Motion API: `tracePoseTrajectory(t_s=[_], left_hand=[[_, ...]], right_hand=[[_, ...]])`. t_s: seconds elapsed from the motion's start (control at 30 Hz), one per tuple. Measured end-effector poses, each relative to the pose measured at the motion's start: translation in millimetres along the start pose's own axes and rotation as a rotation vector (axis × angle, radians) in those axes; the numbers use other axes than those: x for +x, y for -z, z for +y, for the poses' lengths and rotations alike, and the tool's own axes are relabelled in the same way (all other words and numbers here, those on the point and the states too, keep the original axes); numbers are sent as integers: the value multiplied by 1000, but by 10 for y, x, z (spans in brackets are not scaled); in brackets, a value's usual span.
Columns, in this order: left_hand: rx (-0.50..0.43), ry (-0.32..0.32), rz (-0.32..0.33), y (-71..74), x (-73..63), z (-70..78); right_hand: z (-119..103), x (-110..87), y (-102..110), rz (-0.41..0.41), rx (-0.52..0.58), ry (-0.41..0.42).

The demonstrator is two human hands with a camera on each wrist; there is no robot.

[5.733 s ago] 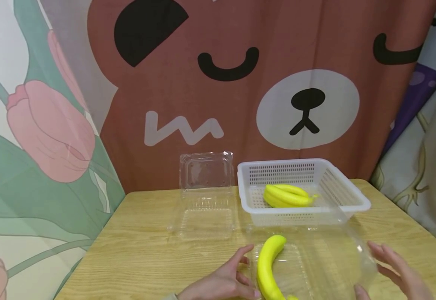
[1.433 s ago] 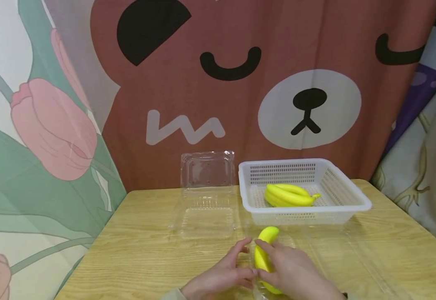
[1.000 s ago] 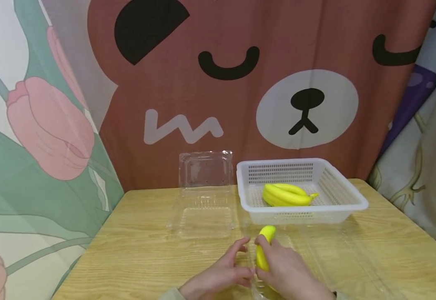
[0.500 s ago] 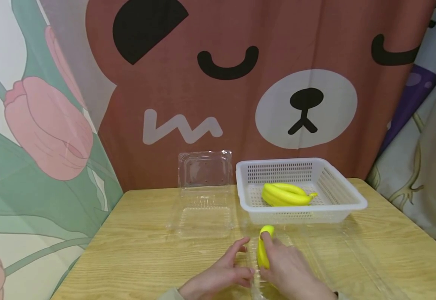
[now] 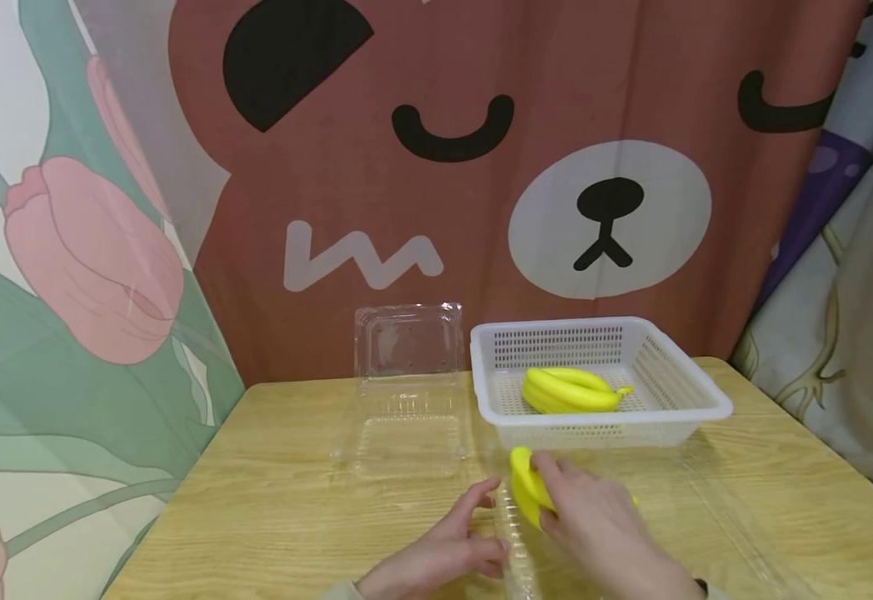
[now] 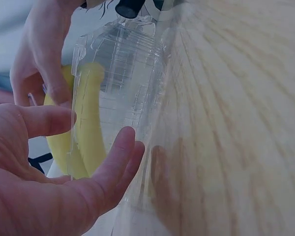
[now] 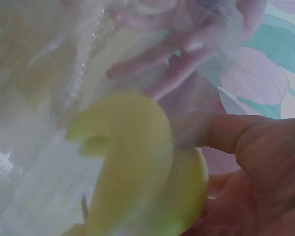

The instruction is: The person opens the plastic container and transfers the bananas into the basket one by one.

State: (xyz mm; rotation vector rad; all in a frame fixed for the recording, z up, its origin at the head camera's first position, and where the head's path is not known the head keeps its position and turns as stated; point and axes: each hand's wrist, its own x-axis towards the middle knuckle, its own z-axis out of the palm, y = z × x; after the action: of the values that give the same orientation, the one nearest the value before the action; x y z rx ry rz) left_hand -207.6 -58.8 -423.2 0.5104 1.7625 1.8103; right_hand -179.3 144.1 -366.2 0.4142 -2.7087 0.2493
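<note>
My right hand (image 5: 601, 517) grips a yellow bunch of bananas (image 5: 528, 492) over the near clear plastic clamshell box (image 5: 515, 542). The bunch is tilted, one rounded end towards the back left, its stem end showing right of the hand. In the left wrist view, two bananas (image 6: 91, 123) of it stand close by the box wall. My left hand (image 5: 444, 542) is at the box's left side, fingers spread and fairly straight. Its thumb touches the rim, as the left wrist view shows. The right wrist view is hazy through clear plastic, with the right thumb (image 7: 216, 130) against the bananas (image 7: 132, 157).
A white slotted basket (image 5: 616, 435) stands at the back right with another bunch of bananas (image 5: 573, 392) in it. Left of it, a second clear clamshell (image 5: 406, 342) stands with its lid raised. The near box's lid (image 5: 714, 517) lies flat to the right on the wooden table (image 5: 294, 483).
Earlier the right hand was at the box's lid, which then came down flat at the right. It took hold of the bananas in the box and has now raised and turned them. The left hand stayed.
</note>
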Motion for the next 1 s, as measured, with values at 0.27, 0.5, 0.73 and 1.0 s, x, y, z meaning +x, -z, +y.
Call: tracePoseTrajectory(t_s=[0.27, 0.5, 0.73, 1.0], left_hand=[[17, -1, 8, -10, 4, -12], [11, -18, 22, -17, 5, -49], [0, 1, 29, -18, 14, -58], [0, -3, 9, 2, 12, -12]], right_hand=[[125, -4, 136, -22, 45, 39], [185, 14, 217, -1, 13, 90], [180, 37, 242, -31, 17, 90], [203, 34, 269, 26, 71, 127]])
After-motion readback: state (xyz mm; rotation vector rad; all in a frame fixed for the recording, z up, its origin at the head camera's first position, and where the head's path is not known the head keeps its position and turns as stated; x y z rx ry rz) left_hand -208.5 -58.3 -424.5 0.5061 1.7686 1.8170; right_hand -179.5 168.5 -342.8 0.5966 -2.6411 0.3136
